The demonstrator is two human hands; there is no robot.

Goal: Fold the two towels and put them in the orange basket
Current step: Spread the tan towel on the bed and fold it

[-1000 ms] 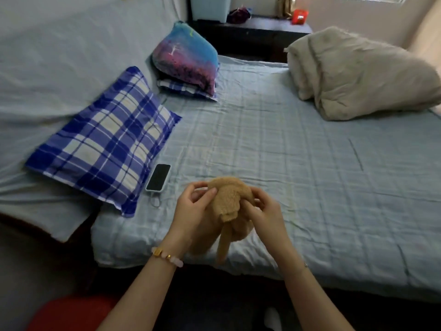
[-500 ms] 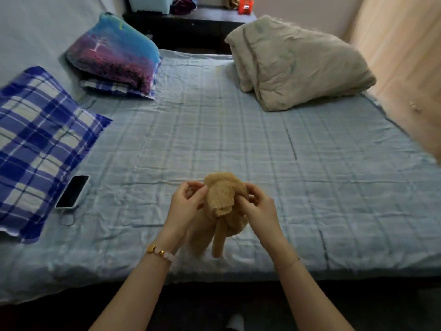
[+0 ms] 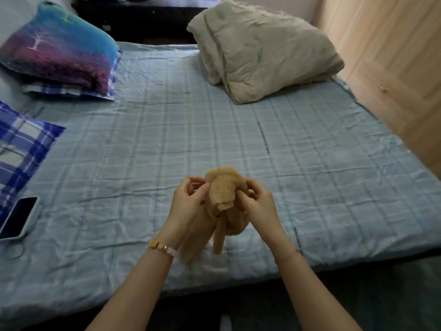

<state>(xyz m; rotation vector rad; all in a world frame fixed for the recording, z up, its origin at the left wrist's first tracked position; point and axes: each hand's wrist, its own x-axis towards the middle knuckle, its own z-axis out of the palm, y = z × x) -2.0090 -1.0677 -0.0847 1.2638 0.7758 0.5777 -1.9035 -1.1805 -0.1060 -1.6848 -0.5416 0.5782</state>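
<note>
A bunched tan towel [image 3: 223, 194] hangs in the air just above the bed's near edge, held between both hands. My left hand [image 3: 187, 204] pinches its left side with thumb and fingers. My right hand [image 3: 259, 204] grips its right side, fingers curled into the folds. Loose ends of the towel dangle below the hands. I see only this one towel, and no orange basket is in view.
The bed [image 3: 167, 144] with a pale blue checked sheet lies ahead. A beige folded quilt [image 3: 262, 48] sits far right, a purple-blue pillow [image 3: 62, 48] far left, a blue plaid pillow [image 3: 16, 144] at left, a black phone [image 3: 19, 217] beside it. A wooden wall [image 3: 393, 68] runs along the right.
The view has swung to the right, so the pillows and phone slid left and the wooden wall came into sight. Both hands keep holding the tan towel in the same place.
</note>
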